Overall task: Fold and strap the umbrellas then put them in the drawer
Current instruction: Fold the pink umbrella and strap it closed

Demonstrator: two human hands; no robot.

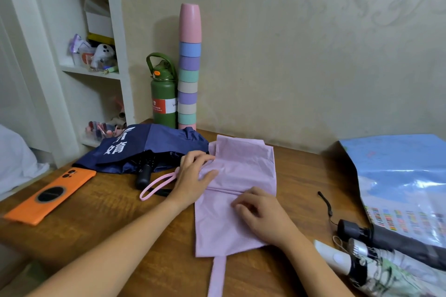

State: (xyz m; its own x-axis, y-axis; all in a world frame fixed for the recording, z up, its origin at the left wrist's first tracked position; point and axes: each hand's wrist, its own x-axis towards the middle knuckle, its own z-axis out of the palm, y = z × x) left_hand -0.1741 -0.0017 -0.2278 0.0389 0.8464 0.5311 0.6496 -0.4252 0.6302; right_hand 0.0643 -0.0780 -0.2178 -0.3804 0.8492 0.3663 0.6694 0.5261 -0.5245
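Observation:
A lilac umbrella [243, 171] lies flattened on the wooden table [101, 214], its strap [217, 275] trailing toward me and its pink wrist loop [156, 185] sticking out to the left. My left hand [193, 176] grips the umbrella's handle end, fingers curled over the fabric there. My right hand [263, 214] presses on the cloth's middle fold with curled fingers. A navy umbrella [149, 147] with white lettering lies loose behind the left hand. At the right lie a blue-patterned umbrella [405, 181] and a floral one [386, 272] with a white handle.
An orange phone case [50, 195] lies at the table's left. A green bottle [164, 99] and a tall stack of pastel cups [189, 67] stand against the wall. White shelves [91, 72] with small items rise at the left.

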